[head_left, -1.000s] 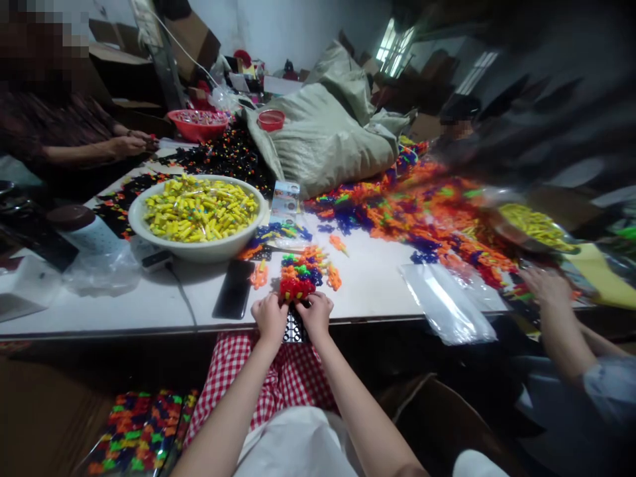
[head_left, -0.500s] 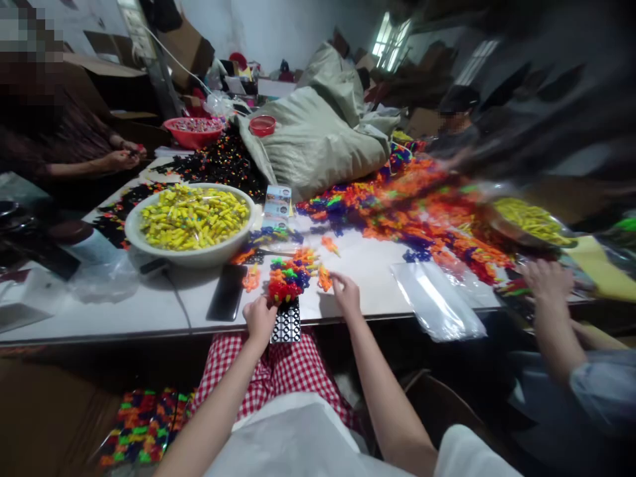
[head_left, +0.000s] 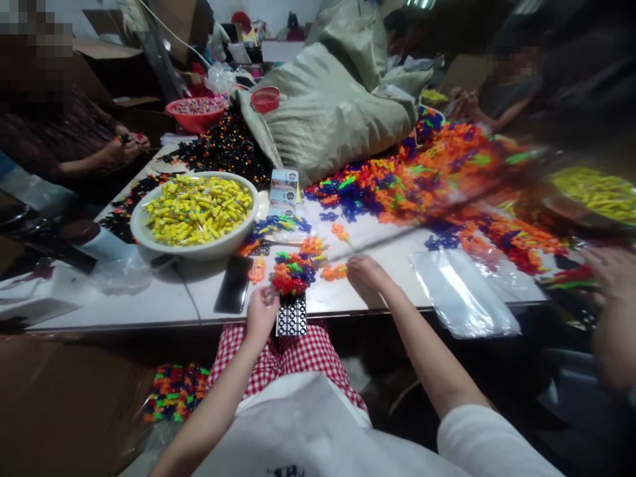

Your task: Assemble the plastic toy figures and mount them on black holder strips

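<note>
My left hand (head_left: pixel 262 310) is closed, its finger and thumb pinched together at the left edge of a black card or tray with rows of white rings (head_left: pixel 292 317); whatever it pinches is too small to make out. A cluster of red, orange, blue and green plastic toy pieces (head_left: pixel 293 271) covers the upper part of that tray. My right hand (head_left: pixel 368 273) is low over the table, fingers together, their tips on the end of an orange plastic toy piece (head_left: pixel 334 271). Another orange piece (head_left: pixel 341 232) lies just beyond, and one (head_left: pixel 257 270) lies left of the cluster.
A white basin (head_left: pixel 139 228) of yellow pieces stands left, behind a dark phone (head_left: pixel 232 285). Clear plastic bags (head_left: pixel 462 291) lie right. Heaped colourful pieces (head_left: pixel 427 172) and a large sack (head_left: pixel 328 112) fill the back. Co-workers' hands show at far left (head_left: pixel 119 151) and right (head_left: pixel 611 271).
The view has turned slightly. My right hand has moved right and away from me, and the orange piece at its fingertips now lies more sideways. My left hand stays beside the tray.
</note>
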### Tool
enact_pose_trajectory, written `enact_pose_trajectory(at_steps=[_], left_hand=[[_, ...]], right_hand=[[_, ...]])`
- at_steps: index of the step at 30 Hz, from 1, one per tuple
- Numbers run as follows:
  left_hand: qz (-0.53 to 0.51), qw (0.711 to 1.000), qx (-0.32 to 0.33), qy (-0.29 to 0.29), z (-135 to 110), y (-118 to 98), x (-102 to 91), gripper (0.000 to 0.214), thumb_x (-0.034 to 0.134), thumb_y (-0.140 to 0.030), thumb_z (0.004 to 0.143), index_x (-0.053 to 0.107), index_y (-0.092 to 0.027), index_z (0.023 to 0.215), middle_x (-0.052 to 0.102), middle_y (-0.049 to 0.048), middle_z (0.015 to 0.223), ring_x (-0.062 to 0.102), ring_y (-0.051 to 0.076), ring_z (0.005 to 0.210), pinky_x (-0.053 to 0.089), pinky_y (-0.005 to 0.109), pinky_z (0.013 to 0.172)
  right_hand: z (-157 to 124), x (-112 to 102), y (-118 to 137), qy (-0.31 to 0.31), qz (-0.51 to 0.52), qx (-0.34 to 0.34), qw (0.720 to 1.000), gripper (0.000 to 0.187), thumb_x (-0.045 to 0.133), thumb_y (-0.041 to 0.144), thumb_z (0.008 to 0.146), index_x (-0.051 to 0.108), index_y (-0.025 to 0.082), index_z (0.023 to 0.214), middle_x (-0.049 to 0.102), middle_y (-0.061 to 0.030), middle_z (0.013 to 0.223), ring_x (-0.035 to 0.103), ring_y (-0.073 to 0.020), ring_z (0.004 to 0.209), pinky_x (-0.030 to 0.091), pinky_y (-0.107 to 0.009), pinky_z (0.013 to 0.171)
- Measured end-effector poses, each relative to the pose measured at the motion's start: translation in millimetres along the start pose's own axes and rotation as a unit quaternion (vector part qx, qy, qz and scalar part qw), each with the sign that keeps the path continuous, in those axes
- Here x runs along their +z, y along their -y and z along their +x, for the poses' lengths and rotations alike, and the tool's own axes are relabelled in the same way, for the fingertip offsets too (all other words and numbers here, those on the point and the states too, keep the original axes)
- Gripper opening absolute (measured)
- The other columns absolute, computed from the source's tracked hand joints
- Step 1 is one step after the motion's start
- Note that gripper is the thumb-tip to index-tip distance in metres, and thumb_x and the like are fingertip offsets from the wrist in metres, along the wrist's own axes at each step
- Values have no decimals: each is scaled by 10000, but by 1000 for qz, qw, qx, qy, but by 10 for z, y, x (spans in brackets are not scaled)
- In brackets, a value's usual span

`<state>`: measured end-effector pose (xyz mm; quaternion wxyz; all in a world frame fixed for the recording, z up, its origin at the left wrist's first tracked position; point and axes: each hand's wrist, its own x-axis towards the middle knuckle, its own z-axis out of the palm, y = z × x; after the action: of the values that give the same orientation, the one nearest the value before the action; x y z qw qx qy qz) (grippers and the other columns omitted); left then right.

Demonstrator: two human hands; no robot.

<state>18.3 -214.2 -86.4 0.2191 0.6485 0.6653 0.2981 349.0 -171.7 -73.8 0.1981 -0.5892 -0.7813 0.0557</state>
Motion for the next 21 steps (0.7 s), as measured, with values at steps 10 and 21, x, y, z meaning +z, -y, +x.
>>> enact_pose_trajectory(at_steps=[10,21], left_hand=[[107,933,344,16,-49,-554,-299,395,443,-210,849,511,-242,1237,571,60,1209,462,227,1118,260,372,972],[96,933,344,34,22,-502,-360,335,426,-177,851,586,-241,1138,618,47,1160,494,218,1112,267,407,976]], right_hand=[[-743,215,885,-200,431,305,825,291,681,407,646,591,195,824,676,-47,800,634,-186,737,514,-330,692],[-456,797,1576,-211,446,324,807,135,646,305,681,646,199,764,670,-43,836,614,-208,845,489,-358,793]])
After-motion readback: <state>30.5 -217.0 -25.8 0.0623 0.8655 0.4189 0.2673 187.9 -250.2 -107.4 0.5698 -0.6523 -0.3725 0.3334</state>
